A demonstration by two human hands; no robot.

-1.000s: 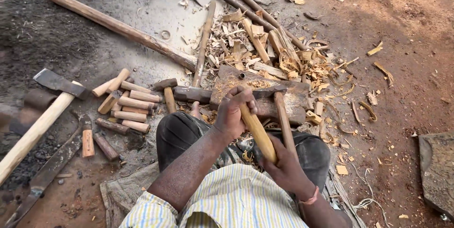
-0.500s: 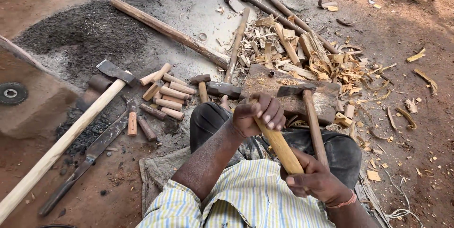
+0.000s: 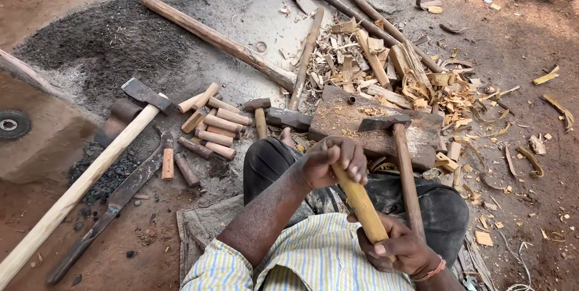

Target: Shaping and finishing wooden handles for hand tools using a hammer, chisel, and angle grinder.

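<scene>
Both hands are on the pale yellow, smooth wooden handle (image 3: 362, 206), which slants across the person's lap, just short of the block. The left hand (image 3: 330, 163) is wrapped tight round its upper end, fingers (image 3: 353, 164) curled fully closed over the top. The right hand (image 3: 401, 249) clamps the lower end, thumb pressed across the wood, no gap showing.

Just beyond the knuckles sits the dark, rough chopping block (image 3: 368, 123), flecked with pale chips. On its near edge rests an adze-like tool with a dark iron head and reddish wooden shaft (image 3: 404, 164), the shaft running back over the person's knee.

Past the block's far edge lies a heap of curled, blond wood shavings and split offcuts (image 3: 398, 74). Off its left edge, on the bare earth, a cluster of short round wooden pegs (image 3: 211, 123), and further left a long-handled axe with a pale shaft and grey blade (image 3: 90, 170). A long brown pole (image 3: 217, 41) lies on the grey ash-strewn ground.
</scene>
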